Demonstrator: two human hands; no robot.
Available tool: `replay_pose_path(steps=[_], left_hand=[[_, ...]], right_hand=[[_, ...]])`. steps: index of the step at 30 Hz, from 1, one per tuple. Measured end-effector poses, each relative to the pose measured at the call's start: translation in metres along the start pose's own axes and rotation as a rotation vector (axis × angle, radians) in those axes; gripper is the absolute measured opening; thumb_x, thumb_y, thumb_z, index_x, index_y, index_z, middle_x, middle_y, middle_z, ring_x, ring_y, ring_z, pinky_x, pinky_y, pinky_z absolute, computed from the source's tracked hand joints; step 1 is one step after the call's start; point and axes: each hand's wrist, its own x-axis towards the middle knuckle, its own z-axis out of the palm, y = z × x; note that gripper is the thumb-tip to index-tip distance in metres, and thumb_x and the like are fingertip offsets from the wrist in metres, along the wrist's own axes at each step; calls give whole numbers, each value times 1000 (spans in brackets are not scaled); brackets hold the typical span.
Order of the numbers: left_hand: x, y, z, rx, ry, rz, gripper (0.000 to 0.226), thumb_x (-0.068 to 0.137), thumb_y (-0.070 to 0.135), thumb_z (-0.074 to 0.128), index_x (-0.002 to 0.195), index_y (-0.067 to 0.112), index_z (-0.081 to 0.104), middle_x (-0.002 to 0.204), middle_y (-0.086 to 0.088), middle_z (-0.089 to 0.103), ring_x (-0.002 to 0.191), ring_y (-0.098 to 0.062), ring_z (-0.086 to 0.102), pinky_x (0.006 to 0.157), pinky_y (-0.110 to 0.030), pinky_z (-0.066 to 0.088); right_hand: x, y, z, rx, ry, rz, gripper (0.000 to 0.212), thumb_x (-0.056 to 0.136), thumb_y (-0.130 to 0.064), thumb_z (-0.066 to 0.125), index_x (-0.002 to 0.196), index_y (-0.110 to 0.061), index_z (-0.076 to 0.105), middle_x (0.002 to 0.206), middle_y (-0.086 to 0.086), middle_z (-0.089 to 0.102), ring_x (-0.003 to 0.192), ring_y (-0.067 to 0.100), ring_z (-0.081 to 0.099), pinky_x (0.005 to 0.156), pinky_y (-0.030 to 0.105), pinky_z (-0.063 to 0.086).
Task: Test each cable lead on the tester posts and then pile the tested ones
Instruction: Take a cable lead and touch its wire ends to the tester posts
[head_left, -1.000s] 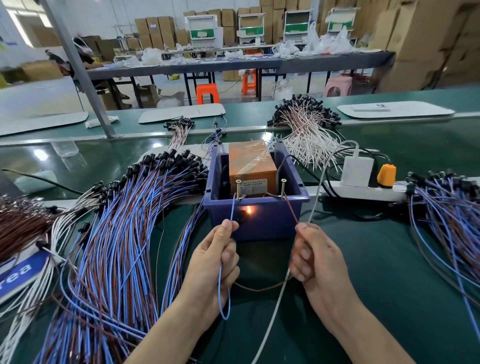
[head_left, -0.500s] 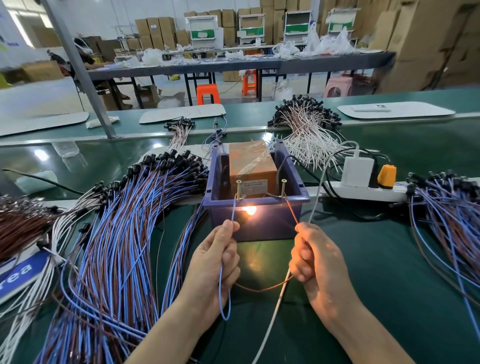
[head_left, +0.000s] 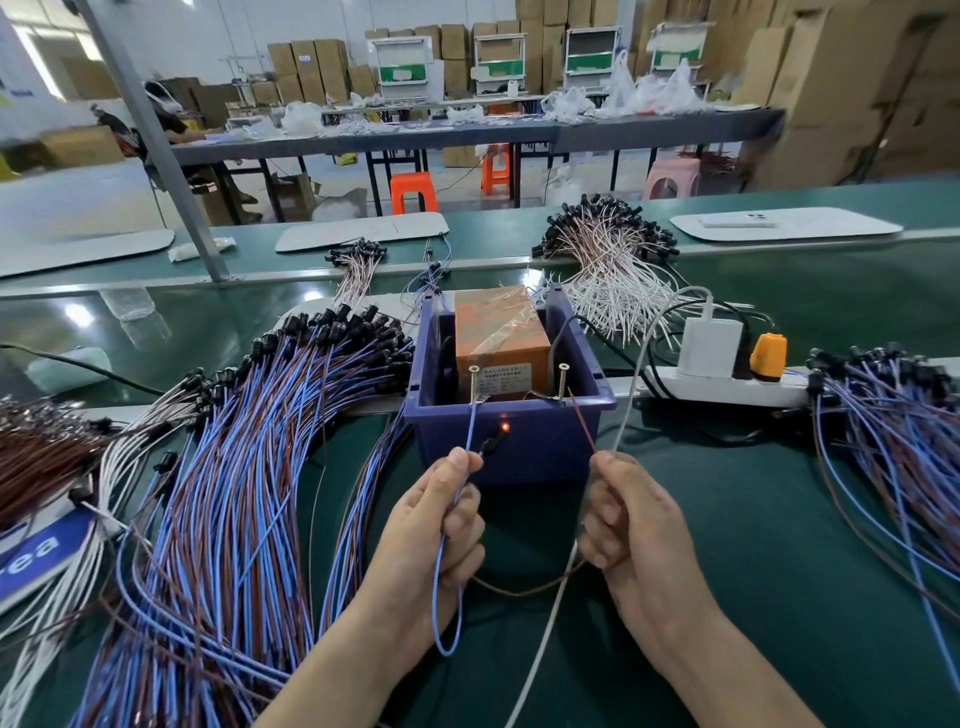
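Both hands are closed in pinches in front of the blue bin (head_left: 545, 457), apart from each other. The left hand (head_left: 441, 530) pinches the blue wire (head_left: 470, 431) of the cable lead, and the right hand (head_left: 639, 535) pinches its brown wire (head_left: 583, 423). The blue tip reaches up to the left post (head_left: 474, 382) on the bin's near rim. The brown tip sits just beside the right post (head_left: 562, 379), and I cannot tell whether it touches. The rest of the lead sags in a loop between the hands, above the tabletop (head_left: 779, 519).

The main risk is a false reading. If the brown tip only grazes the post, a good lead could look faulty, or one with a break could be passed on a brief flicker. The thin wires bend easily, so a tip can slip off a post. A white cable (head_left: 631, 384) runs close past the right hand's fingers and could be snagged. An unconfirmed lead dropped on the pile of leads (head_left: 249, 467) left of the bin would be lost among the tested ones.

Half a second ago the lamp (head_left: 504, 427) on the bin's near wall blazed bright orange and lit the hands. Now it shows only a small red point. The hands have hardly shifted, so the circuit has probably just opened at the right post.
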Motion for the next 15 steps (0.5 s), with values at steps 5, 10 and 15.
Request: replay_pose_path(steps=[5, 10, 15], left_hand=[[-4, -1, 5, 96, -59, -11, 17, 83, 39, 67, 83, 22, 73, 58, 4, 37, 38, -5, 22, 36, -20, 15], [-6, -6, 8, 188, -84, 16, 14, 88, 32, 71, 94, 19, 73, 64, 0, 42, 45, -8, 26, 43, -24, 16], [-6, -9, 9, 221, -91, 76, 26, 76, 40, 76, 94, 21, 75, 65, -1, 47, 49, -7, 40, 42, -18, 33]], right_hand=[[-6, 1, 1, 4, -23, -1, 15, 82, -34, 69, 71, -25, 62, 57, -3, 39, 40, 10, 30, 37, 22, 32], [-16, 10, 7, -215, -205, 19, 13, 82, -38, 71, 81, -25, 69, 61, 0, 49, 44, 12, 40, 42, 23, 38], [-19, 10, 9, -368, -317, -39, 26, 80, -53, 73, 87, -28, 72, 80, 1, 69, 74, 16, 65, 62, 26, 53]])
